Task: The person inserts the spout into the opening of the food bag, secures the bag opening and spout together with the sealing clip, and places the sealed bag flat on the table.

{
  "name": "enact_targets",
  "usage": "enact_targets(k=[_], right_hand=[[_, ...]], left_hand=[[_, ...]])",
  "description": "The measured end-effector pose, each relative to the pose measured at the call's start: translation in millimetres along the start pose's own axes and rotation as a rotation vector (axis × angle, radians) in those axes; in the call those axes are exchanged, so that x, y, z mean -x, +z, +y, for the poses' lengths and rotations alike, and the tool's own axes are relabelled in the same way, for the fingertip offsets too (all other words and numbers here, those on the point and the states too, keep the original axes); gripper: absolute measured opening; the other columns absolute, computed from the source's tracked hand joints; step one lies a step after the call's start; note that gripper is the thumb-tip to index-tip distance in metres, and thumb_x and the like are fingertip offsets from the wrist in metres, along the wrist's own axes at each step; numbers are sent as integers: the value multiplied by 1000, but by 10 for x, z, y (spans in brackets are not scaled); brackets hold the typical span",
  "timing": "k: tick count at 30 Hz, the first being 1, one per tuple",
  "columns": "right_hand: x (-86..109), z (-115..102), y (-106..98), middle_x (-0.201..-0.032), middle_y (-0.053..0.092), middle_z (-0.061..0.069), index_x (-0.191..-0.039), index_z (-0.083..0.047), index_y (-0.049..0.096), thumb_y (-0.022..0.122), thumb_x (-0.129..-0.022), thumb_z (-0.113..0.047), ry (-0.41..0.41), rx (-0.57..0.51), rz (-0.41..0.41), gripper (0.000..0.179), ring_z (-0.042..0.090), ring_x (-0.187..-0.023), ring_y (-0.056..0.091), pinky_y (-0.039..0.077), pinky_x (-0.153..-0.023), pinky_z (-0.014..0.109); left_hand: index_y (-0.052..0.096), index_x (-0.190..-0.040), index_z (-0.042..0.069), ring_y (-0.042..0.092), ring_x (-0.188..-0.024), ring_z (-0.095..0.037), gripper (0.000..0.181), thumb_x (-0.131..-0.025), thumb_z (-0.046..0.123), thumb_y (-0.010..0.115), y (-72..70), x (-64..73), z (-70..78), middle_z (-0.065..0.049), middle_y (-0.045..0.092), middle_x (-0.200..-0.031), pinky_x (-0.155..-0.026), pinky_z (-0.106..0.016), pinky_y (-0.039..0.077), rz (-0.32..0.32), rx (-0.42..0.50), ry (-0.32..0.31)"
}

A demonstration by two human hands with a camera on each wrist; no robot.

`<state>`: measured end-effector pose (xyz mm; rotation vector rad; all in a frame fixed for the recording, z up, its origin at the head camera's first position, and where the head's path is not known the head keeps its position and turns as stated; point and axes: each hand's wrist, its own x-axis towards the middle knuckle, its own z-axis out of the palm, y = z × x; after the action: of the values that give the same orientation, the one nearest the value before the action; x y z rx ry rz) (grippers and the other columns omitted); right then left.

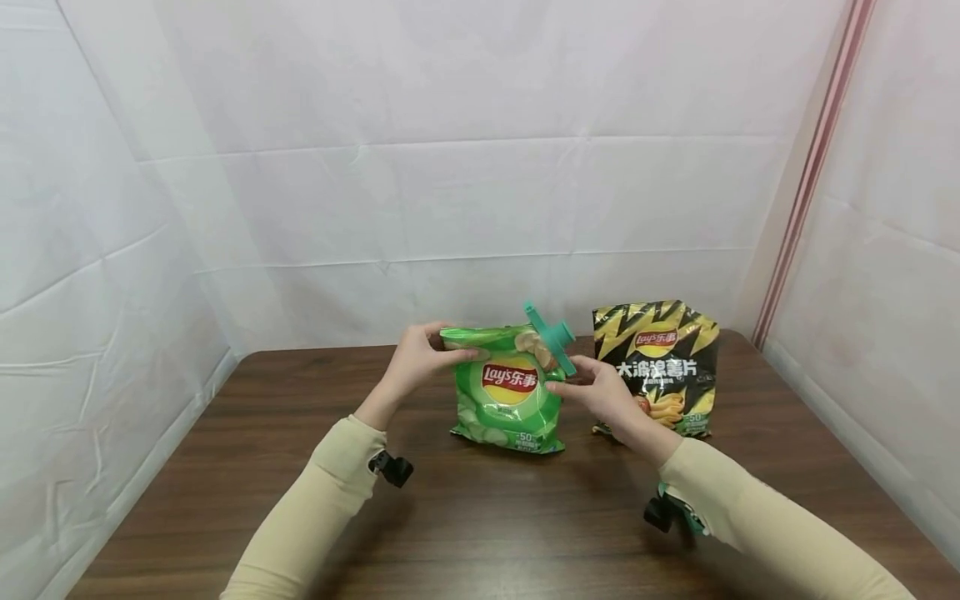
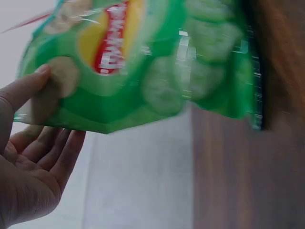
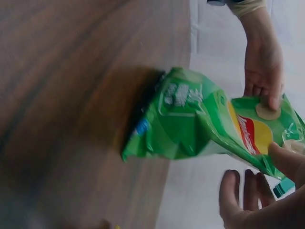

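A green Lay's potato chip bag (image 1: 504,408) stands upright on the table in the head view. My left hand (image 1: 417,357) grips its upper left corner, thumb on the front and fingers behind, as the left wrist view also shows. My right hand (image 1: 600,392) is around the upper right edge, its thumb (image 3: 286,162) against the front and its fingers behind. A teal bag clip (image 1: 553,337) with a round spout-like knob slants across the bag's top right corner, its lower end by my right fingers. In the right wrist view only a bit of the clip (image 3: 283,187) shows.
A black and yellow Lay's chip bag (image 1: 660,358) stands upright to the right, partly behind my right wrist. The brown wooden table (image 1: 465,517) ends at a white sheet wall (image 1: 450,200) behind, with more sheeting on both sides.
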<state>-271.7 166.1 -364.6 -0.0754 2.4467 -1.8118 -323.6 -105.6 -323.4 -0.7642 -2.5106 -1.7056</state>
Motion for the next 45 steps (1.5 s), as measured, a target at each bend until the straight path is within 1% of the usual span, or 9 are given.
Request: enact_targets(k=[3,5,12,15,20,27,31,37,45], right_hand=[[17,48,58,-114,57,14,-123,-10,50,72,-73,-25,41,-59,-56,57,22,-96,60,47,-82,39],[30,71,91,-113,57,17,-121,-5,51,73,-72,-20,61,-94,-75,56,22,-93,62,47,-83,41],[51,112,141,-107,61,17,-114,0,55,73,-73,-19,86,-55,-75,49,19,-90,62,48,-81,41],[48,112,149,-107,62,17,-113,1,56,73,-73,-18,89,-53,-65,47,20,-89,63,48,-80,41],[48,107,158,-104,62,18,-108,2,58,73,-72,-17,84,-60,-51,43,21,-86,64,49,-78,42],[37,106,172,-106,62,17,-107,-1,61,73,-72,-19,91,-72,-20,42,21,-84,64,49,-77,41],[13,107,167,-106,62,15,-109,-3,61,73,-73,-21,97,-75,-16,43,20,-83,64,49,-77,42],[-28,111,161,-105,63,15,-112,-3,61,72,-73,-22,119,-113,-7,45,20,-81,65,49,-78,41],[-61,93,189,-96,64,12,-106,0,62,69,-76,-17,148,-178,8,35,18,-76,66,49,-77,40]], left_hand=[[67,-96,13,65,-75,-18,29,-71,25,74,32,6,-216,-7,68,-85,-66,-37,51,-1,-18,-33],[68,-94,15,64,-73,-19,27,-70,26,75,50,32,-292,-5,68,-82,-66,-40,50,-4,-61,-56],[66,-103,23,63,-73,-15,33,-71,26,74,74,142,-407,-2,67,-82,-61,-33,49,-15,-203,-107],[65,-105,21,63,-76,-16,33,-73,24,73,67,187,-432,-5,67,-86,-63,-32,50,-29,-178,-113],[64,-107,16,64,-83,-18,29,-79,22,67,44,249,-437,-9,66,-95,-65,-30,52,-71,-45,-154],[63,-103,0,62,-89,-33,25,-87,18,57,-22,327,-262,-21,62,-97,-73,-33,51,-107,69,-201],[63,-102,-1,61,-89,-34,27,-88,20,55,-41,324,-262,-21,62,-96,-74,-35,51,-90,89,-208],[64,-100,-1,61,-87,-34,26,-89,21,53,-26,269,-466,-19,63,-92,-70,-34,52,-46,131,-174],[65,-99,1,63,-82,-29,27,-89,24,53,-26,268,-534,-16,64,-92,-68,-35,52,9,126,-204]])
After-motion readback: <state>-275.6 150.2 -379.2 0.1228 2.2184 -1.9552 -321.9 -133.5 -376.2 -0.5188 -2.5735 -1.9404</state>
